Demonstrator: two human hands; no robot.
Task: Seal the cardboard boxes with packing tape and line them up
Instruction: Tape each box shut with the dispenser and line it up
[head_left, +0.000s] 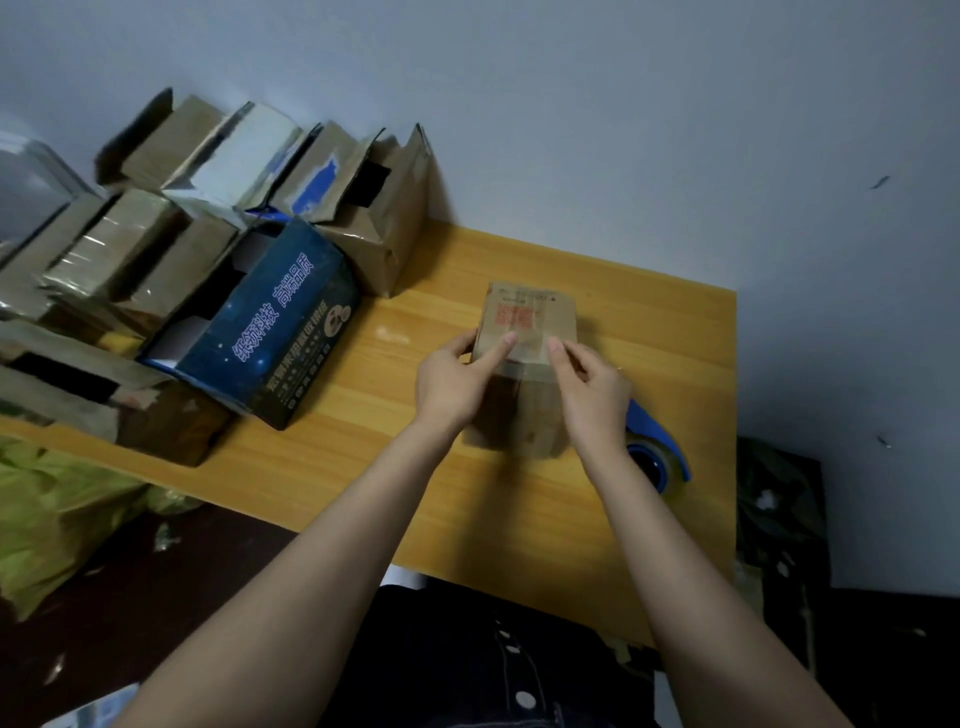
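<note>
A small brown cardboard box (524, 322) with red print on its top stands on the wooden table (363, 467), its flaps closed. My left hand (457, 379) rests at the box's near-left edge, index finger stretched flat across the top, thumb on the left side. My right hand (587, 384) is at the near-right edge, index fingertip pressing on the top, the other fingers loosely curled. A blue tape dispenser (657, 447) with a roll of clear tape lies on the table just right of the box, partly hidden by my right wrist.
Several cardboard boxes (358, 208), most with open flaps, crowd the table's left and back-left, with a dark blue printed box (280, 332) in front. A yellow-green bag (57, 514) lies below the table's left edge. The wall runs behind.
</note>
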